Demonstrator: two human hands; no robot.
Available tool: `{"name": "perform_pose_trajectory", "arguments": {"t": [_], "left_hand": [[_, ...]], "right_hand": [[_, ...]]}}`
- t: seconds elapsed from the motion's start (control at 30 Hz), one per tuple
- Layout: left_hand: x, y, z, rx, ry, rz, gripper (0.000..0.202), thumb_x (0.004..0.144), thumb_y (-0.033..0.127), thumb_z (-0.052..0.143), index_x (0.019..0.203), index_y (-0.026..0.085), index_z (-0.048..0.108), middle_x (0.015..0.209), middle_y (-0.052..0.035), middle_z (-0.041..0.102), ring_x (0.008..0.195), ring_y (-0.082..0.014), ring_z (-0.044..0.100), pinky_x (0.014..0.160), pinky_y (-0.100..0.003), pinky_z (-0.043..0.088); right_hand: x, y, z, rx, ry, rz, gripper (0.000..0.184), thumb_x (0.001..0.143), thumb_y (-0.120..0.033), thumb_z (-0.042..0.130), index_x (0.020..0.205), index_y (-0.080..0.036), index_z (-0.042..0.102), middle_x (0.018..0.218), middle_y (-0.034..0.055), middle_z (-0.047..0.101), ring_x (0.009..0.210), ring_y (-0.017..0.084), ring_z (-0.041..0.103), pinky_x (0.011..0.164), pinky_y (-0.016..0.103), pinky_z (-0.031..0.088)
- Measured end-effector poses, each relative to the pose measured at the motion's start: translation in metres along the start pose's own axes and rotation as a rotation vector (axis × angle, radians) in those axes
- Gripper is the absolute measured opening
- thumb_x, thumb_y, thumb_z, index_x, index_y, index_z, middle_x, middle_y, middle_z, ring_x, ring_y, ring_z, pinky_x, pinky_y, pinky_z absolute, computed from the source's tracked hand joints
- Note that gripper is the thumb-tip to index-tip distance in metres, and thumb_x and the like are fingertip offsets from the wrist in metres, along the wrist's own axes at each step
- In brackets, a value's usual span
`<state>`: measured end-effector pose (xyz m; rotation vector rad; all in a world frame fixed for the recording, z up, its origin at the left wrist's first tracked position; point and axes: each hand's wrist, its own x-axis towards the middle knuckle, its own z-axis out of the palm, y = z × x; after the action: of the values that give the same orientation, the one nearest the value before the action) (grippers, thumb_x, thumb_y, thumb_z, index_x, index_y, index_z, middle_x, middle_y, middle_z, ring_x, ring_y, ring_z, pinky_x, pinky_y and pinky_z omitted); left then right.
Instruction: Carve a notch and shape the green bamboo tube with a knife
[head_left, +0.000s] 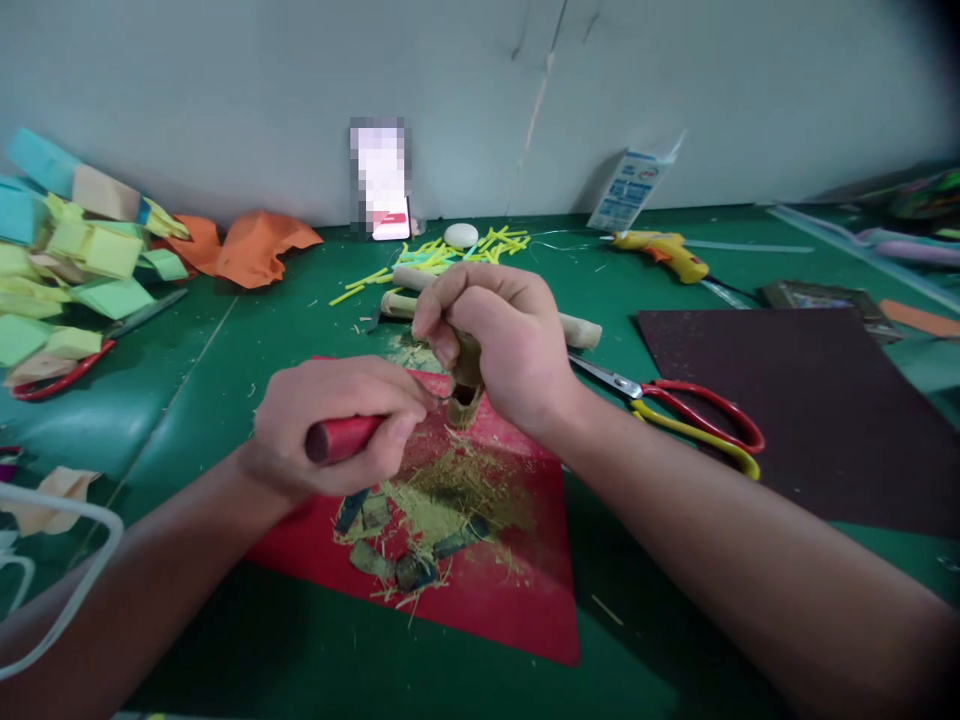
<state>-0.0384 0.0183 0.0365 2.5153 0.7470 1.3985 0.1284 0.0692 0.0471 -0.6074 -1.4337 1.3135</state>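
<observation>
My left hand (337, 425) is closed around a red-handled tool (341, 438), its working end pointing right toward a short bamboo-like tube (466, 388). My right hand (499, 335) grips that tube from above, fingers wrapped round it, holding it upright over a red sheet (517, 600). A heap of greenish-yellow shavings and dark peeled strips (435, 510) lies on the sheet just below both hands. The tool's tip is hidden between my fingers and the tube.
Red and yellow scissors (686, 415) lie right of my wrist, beside a dark brown sheet (810, 410). A yellow glue gun (667, 252), bamboo sticks (581, 330), yellow strips (450, 255) and a phone stand behind. Folded coloured papers (71, 270) and another pair of scissors (64, 372) sit left.
</observation>
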Motion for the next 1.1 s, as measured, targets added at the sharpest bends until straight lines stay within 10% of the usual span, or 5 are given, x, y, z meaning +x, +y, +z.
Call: {"name": "perform_pose_trajectory", "arguments": {"t": [0.47, 0.97, 1.1], "left_hand": [[0.016, 0.011, -0.012, 0.198, -0.028, 0.294, 0.013, 0.075, 0.004, 0.067, 0.083, 0.015, 0.066, 0.083, -0.0021, 0.076, 0.074, -0.0117, 0.073, 0.068, -0.019, 0.061], [-0.006, -0.011, 0.006, 0.0, 0.047, -0.094, 0.015, 0.075, 0.008, 0.063, 0.08, 0.021, 0.068, 0.078, 0.0004, 0.073, 0.071, -0.0146, 0.07, 0.065, -0.026, 0.058], [-0.005, -0.013, 0.014, -0.052, 0.227, -0.268, 0.015, 0.08, 0.012, 0.061, 0.071, 0.021, 0.069, 0.073, 0.0014, 0.072, 0.068, -0.0141, 0.068, 0.064, -0.026, 0.057]], "right_hand": [[0.001, -0.002, 0.0, -0.032, -0.015, 0.002, 0.023, 0.077, -0.011, 0.043, 0.059, -0.016, 0.057, 0.05, -0.0032, 0.047, 0.046, 0.006, 0.039, 0.043, 0.019, 0.03], [0.001, 0.001, -0.001, -0.036, -0.023, 0.0, 0.022, 0.078, -0.014, 0.044, 0.059, -0.017, 0.055, 0.048, -0.0041, 0.043, 0.044, 0.006, 0.037, 0.041, 0.019, 0.03], [0.002, 0.003, -0.001, -0.035, -0.015, -0.008, 0.022, 0.078, -0.015, 0.044, 0.06, -0.017, 0.056, 0.048, -0.0039, 0.044, 0.044, 0.006, 0.039, 0.041, 0.019, 0.03]]}}
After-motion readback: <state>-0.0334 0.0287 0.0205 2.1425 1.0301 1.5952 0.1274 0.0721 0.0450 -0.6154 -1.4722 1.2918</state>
